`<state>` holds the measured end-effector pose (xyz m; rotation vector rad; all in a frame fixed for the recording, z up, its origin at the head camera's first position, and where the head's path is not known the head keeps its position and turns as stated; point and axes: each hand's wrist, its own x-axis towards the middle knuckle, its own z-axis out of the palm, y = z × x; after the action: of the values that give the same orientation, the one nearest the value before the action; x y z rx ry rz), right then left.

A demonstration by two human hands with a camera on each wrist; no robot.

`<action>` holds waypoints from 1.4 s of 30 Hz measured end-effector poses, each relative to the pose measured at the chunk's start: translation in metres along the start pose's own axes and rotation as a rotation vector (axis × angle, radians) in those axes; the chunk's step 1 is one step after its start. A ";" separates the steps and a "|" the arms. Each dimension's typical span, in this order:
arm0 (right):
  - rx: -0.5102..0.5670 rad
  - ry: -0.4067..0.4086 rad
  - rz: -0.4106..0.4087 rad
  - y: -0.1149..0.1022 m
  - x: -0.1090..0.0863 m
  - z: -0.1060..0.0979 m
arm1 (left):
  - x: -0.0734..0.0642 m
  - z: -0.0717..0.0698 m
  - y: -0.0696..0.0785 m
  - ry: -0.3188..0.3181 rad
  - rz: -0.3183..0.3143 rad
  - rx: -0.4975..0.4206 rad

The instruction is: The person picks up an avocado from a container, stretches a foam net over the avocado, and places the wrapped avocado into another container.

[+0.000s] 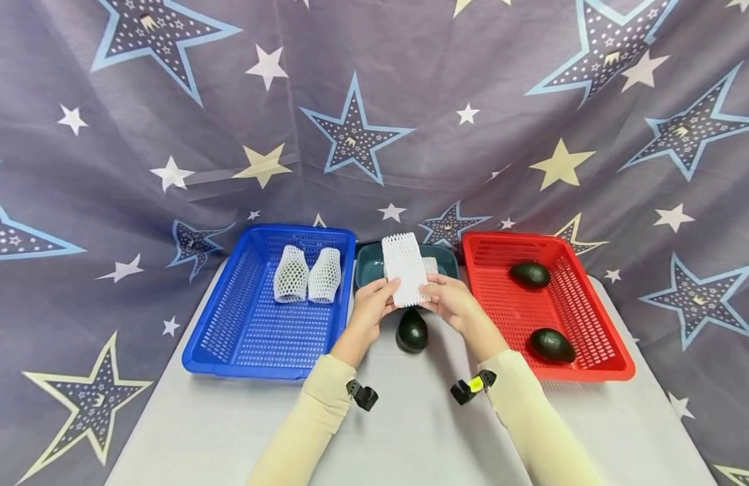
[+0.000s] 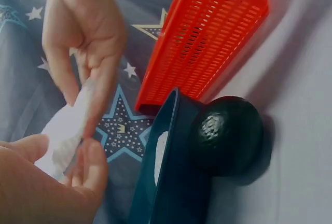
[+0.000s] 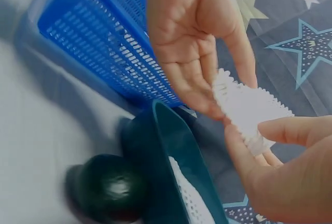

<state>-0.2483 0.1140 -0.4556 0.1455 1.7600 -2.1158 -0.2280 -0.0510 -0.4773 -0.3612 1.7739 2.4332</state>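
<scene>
A flat white foam net sleeve (image 1: pixel 405 266) is pinched near its lower end by both hands, above the teal bin. My left hand (image 1: pixel 372 310) grips its left edge with the thumb on top. On the other edge, my right hand (image 1: pixel 456 305) pinches it between thumb and fingers. Just below the hands, a dark green avocado (image 1: pixel 412 331) lies on the table in front of the teal bin (image 1: pixel 367 265). Inside that bin lies another white foam net (image 3: pixel 189 195), partly hidden by its wall.
On the left stands a blue basket (image 1: pixel 259 368) with two net-wrapped pieces (image 1: pixel 291 273) at its back. To the right, a red basket (image 1: pixel 490 297) holds two bare avocados (image 1: pixel 552 345). A star-patterned curtain (image 1: pixel 350 196) hangs behind the white table (image 1: pixel 405 432).
</scene>
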 end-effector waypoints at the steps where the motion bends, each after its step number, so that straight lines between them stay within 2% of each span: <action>1: 0.005 0.004 -0.001 0.003 -0.003 0.000 | -0.001 -0.001 0.001 -0.008 0.003 0.018; 6: 0.030 0.058 -0.011 0.014 -0.013 0.000 | 0.001 -0.006 -0.002 -0.025 0.003 0.055; 11: 0.047 0.120 -0.014 0.017 -0.016 -0.001 | 0.003 -0.007 -0.005 -0.033 0.008 0.046; 15: 0.051 0.131 -0.031 0.018 -0.017 0.000 | 0.006 -0.007 -0.007 -0.058 -0.012 -0.025; 18: 0.043 0.127 -0.053 0.019 -0.017 0.000 | 0.009 -0.006 -0.009 -0.088 -0.054 -0.100; 20: 0.024 0.116 -0.069 0.019 -0.018 0.001 | 0.009 -0.005 -0.010 -0.114 -0.085 -0.107; 26: -0.070 0.087 -0.133 0.017 -0.020 0.004 | 0.003 -0.005 -0.010 -0.211 -0.159 0.050; 30: -0.164 0.085 -0.163 0.014 -0.022 0.006 | 0.001 -0.007 -0.008 -0.290 -0.197 0.101; 33: -0.220 0.091 -0.171 0.013 -0.024 0.008 | 0.001 -0.007 -0.007 -0.316 -0.217 0.133; 38: -0.208 0.100 -0.184 0.012 -0.029 0.009 | 0.002 -0.006 -0.005 -0.303 -0.202 0.175; 42: -0.155 -0.001 -0.161 0.013 -0.032 0.008 | 0.003 -0.006 -0.006 -0.267 -0.163 0.170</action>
<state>-0.2133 0.1120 -0.4555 -0.0409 1.9859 -2.0746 -0.2290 -0.0547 -0.4850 -0.1481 1.7434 2.0912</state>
